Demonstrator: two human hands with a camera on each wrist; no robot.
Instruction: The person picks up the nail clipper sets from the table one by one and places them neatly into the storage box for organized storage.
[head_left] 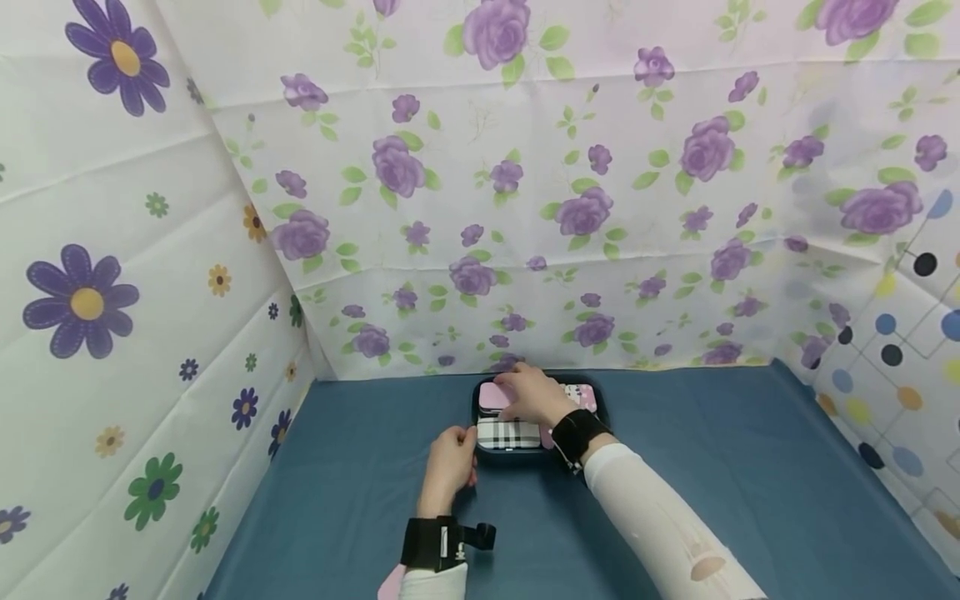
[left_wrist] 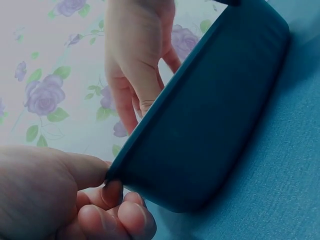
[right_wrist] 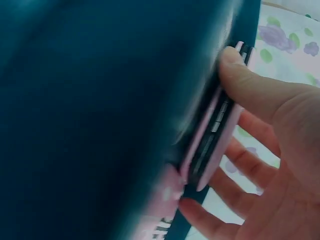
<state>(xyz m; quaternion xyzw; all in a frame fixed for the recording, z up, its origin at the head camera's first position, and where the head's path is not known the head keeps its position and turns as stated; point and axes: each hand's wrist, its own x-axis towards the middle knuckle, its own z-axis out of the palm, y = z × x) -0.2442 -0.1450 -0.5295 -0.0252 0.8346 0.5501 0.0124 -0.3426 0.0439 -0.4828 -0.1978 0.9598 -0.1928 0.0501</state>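
A dark blue bin [head_left: 510,457] stands toward the back of the table with several flat cases in it. My left hand [head_left: 448,462] pinches the rim at its near left corner, thumb above and curled fingers below, as the left wrist view shows against the bin wall [left_wrist: 205,115]. Reaching in from the right, my right hand [head_left: 536,396] holds a pink hinged case [right_wrist: 215,145] between thumb and fingers. The case has a black middle and a metal hinge along its edge. Nearer in the bin lies a black-and-white plaid case [head_left: 508,434]; a pink-and-white patterned case [head_left: 583,395] is at the back right.
A blue cloth [head_left: 690,467] covers the table. Floral sheets [head_left: 480,217] hang behind and at the sides, the rear one close behind the bin. Part of a pink thing [head_left: 391,585] shows beside my left sleeve at the bottom edge.
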